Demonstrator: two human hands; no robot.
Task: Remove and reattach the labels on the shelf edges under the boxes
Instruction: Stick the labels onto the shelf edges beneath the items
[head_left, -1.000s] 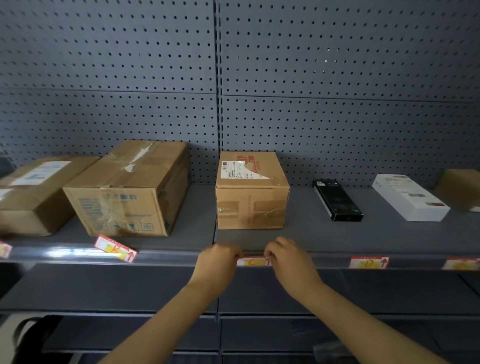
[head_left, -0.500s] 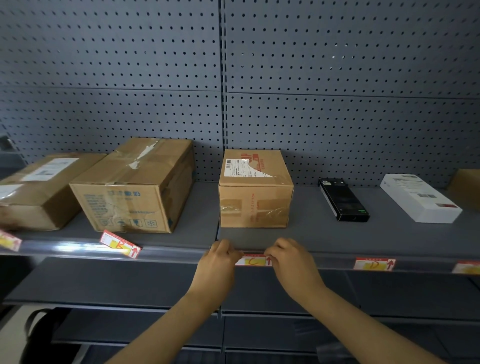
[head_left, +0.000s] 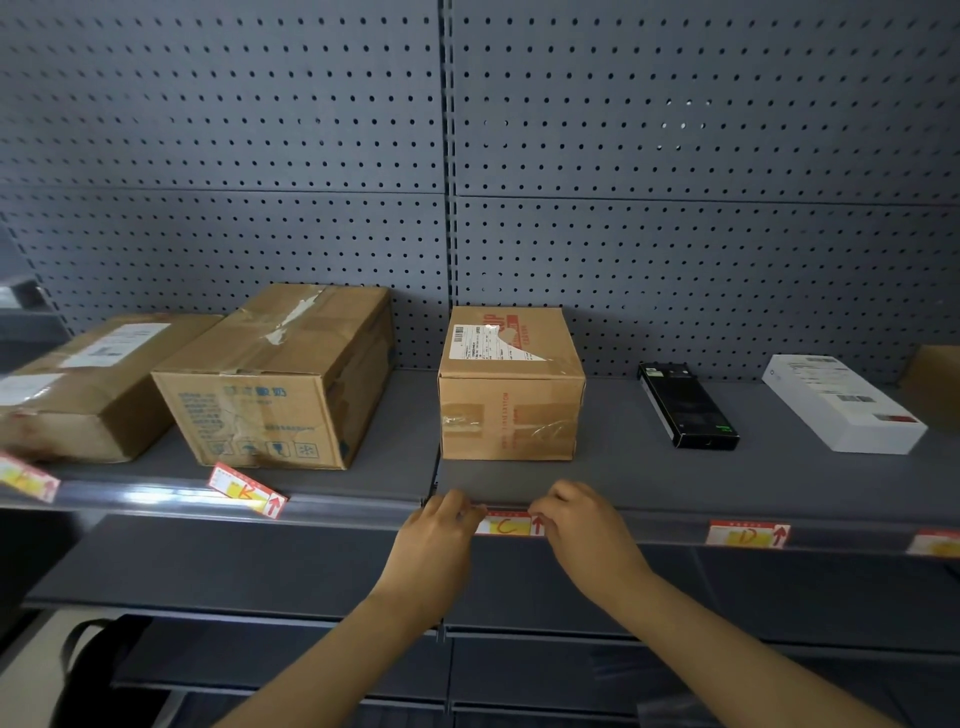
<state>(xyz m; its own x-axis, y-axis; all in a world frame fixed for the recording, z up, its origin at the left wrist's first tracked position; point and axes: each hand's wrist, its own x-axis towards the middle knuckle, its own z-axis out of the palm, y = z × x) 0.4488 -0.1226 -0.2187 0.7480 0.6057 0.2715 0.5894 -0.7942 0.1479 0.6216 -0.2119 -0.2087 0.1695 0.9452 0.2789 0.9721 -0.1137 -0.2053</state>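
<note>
A yellow-and-red label marked C (head_left: 508, 525) sits in the shelf edge strip (head_left: 649, 530) under the small middle cardboard box (head_left: 509, 395). My left hand (head_left: 434, 545) pinches the label's left end and my right hand (head_left: 587, 535) pinches its right end. The label marked B (head_left: 247, 490) lies tilted on the strip under the big box (head_left: 275, 384). The label marked D (head_left: 748, 535) sits straight under the black box (head_left: 685, 405). A further label (head_left: 28, 478) shows at the far left and another (head_left: 935, 543) at the far right.
A flat cardboard box (head_left: 88, 384) lies at the left, a white box (head_left: 841, 400) and part of a brown box (head_left: 935, 384) at the right. Grey pegboard (head_left: 675, 156) backs the shelf. Lower shelves (head_left: 260, 566) run below; a black bag (head_left: 98, 670) sits at bottom left.
The camera view has shifted slightly, so the shelf sits a little further right in frame. Both hands stay at the ends of label C, and more of the label shows between them.
</note>
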